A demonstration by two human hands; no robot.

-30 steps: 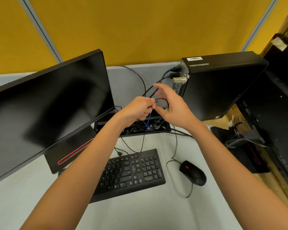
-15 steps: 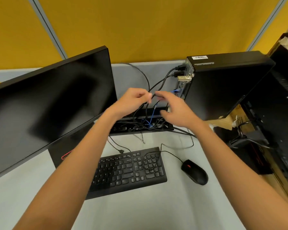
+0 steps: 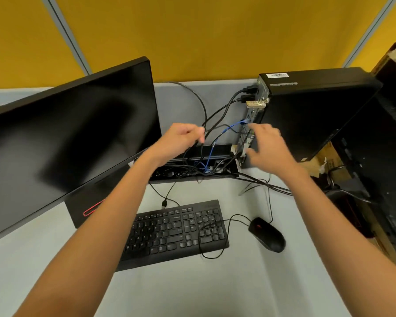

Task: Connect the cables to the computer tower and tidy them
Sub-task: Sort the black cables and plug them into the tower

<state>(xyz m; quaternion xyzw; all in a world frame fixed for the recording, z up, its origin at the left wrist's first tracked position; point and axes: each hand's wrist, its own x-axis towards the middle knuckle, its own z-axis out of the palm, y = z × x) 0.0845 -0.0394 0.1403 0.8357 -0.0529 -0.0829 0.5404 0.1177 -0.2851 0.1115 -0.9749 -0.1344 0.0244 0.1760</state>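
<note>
A black computer tower (image 3: 313, 115) stands at the back right, its port side facing left. Black cables (image 3: 222, 113) and a blue cable (image 3: 232, 126) run from its ports down into a black cable tray (image 3: 192, 172) set in the desk. My left hand (image 3: 181, 141) is closed around a bundle of the black cables just above the tray. My right hand (image 3: 268, 147) has its fingers spread at the lower ports of the tower; it hides whatever is under its fingertips.
A large black monitor (image 3: 71, 133) fills the left. A black keyboard (image 3: 174, 232) and a black mouse (image 3: 266, 234) lie on the grey desk (image 3: 192, 289), the mouse wire looping over the keyboard. Dark boxes and cardboard (image 3: 375, 156) crowd the right edge. Yellow partitions stand behind.
My right hand has left the cable bundle and moved right to the tower's lower ports. My left hand has stayed on the cables. The mouse wire loop has shifted onto the keyboard.
</note>
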